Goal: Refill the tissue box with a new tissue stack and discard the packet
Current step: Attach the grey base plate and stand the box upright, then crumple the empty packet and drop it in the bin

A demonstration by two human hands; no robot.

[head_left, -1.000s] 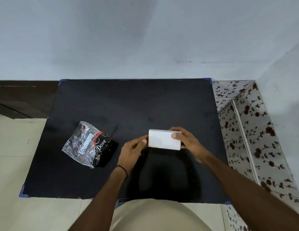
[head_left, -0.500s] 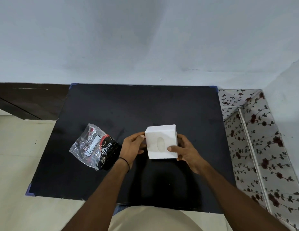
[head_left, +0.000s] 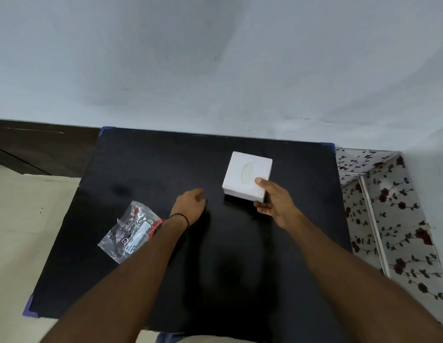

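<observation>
A white square tissue box [head_left: 245,174] with an oval slot on top sits on the black table [head_left: 151,164], right of centre and toward the far edge. My right hand [head_left: 273,203] holds its near right corner, thumb on the top. My left hand [head_left: 190,206] hovers over the table left of the box, holding nothing, fingers loosely curled. A crumpled clear and black plastic packet [head_left: 132,233] with a white label lies at the left; my left forearm covers part of it.
A pale wall rises behind the table. A dark wooden skirting [head_left: 37,147] runs at the back left above a cream tiled floor [head_left: 22,219]. A floral-patterned panel [head_left: 393,219] stands along the table's right side.
The box has moved away from me toward the far right and now rests flat, slot up. My left hand has let go of it and drawn back left; the right hand still holds it.
</observation>
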